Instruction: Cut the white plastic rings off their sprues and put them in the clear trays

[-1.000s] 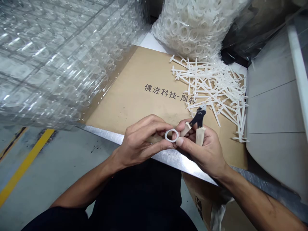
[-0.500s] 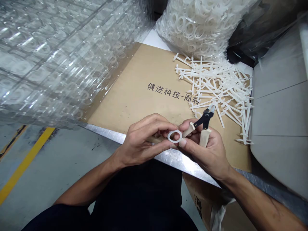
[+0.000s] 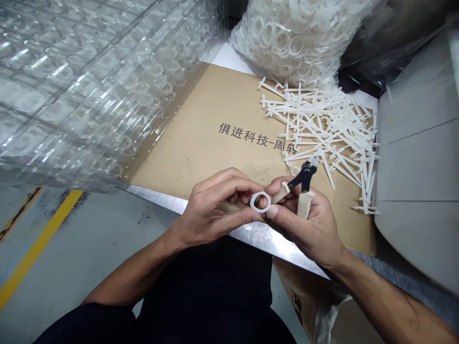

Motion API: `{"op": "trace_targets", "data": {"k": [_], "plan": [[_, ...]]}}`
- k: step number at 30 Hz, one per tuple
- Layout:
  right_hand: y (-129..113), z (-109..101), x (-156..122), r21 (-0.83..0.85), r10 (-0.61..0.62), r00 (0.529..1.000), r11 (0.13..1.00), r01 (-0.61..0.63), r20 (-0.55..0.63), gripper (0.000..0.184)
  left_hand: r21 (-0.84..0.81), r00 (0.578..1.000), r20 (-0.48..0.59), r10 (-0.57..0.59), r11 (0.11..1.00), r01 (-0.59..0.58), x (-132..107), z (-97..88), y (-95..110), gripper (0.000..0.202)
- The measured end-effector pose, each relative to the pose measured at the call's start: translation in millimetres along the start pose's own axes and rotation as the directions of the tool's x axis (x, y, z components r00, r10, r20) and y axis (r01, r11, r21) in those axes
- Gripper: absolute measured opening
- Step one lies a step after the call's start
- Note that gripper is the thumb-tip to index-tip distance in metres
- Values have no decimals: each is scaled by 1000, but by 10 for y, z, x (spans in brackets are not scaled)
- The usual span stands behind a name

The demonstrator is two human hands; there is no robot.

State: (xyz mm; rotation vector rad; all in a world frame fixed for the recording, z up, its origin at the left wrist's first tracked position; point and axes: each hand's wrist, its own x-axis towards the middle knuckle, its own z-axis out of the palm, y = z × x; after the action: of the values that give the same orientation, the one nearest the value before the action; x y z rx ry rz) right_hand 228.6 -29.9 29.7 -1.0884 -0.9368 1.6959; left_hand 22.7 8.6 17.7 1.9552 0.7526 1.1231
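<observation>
Pinching a ring alongside my left grip, my right grip palms cutters aimed toward one o'clock, presumably freeing fingertips.

A small white ring, its opening facing the camera, is pinched at the rim between the fingertips of the left hand and right hand. Black-headed nippers, cream handles spread, sit in the right hand, tips pointing away.

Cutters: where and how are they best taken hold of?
The cutters are likely best gripped by the pale handles, from the near side: the blades point away, and the splayed handles sit in the right hand.
</observation>
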Motion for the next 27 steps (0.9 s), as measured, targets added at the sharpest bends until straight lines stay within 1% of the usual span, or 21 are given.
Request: {"op": "trace_targets", "data": {"k": [7, 14, 20, 27], "plan": [[-4, 8, 0, 3, 5, 1000, 1000, -5, -10, 27, 7, 1000, 4, -19, 1000, 19, 6, 2, 7, 28], [3, 3, 0, 8, 0, 1000, 1000, 0, -8, 24, 9, 999, 11, -32, 999, 32, 13, 2, 16, 27], [1, -6, -10, 42, -4, 1000, 999, 3, 13, 22, 3, 998, 15, -57, 998, 57, 16, 2, 24, 26], [0, -9, -9, 34, -11, 1000, 999, 11, 15, 22, -1, 999, 19, -48, 999, 48, 13, 0, 16, 28]]}}
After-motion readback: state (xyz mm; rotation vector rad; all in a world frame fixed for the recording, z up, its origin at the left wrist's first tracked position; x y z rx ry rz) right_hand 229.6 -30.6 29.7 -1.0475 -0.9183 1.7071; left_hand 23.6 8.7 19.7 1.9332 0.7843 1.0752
